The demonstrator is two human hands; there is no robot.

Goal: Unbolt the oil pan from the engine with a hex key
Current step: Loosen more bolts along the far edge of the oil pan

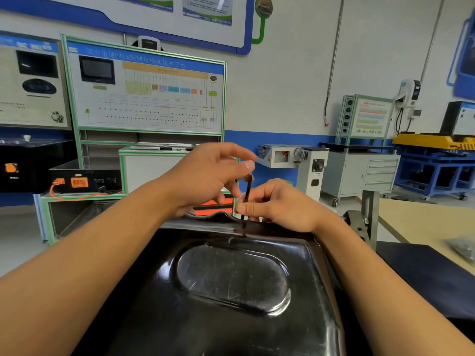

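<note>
The black oil pan [231, 291] fills the lower middle of the view, bottom side up, with an oval dent in its centre. A thin black hex key [247, 195] stands nearly upright at the pan's far flange. My right hand [277, 205] pinches the key's shaft low down, just above the flange. My left hand [208, 176] is above it, thumb and fingertips pinching the key's bent top end. The bolt under the key's tip is hidden.
A metal engine-stand bracket [365, 217] rises at the pan's right. A wooden workbench [424, 219] lies to the right, with a small grey bag [462, 246] on it. Training panels [146, 88], a white cabinet [359, 173] and a blue-yellow lift [437, 155] stand behind.
</note>
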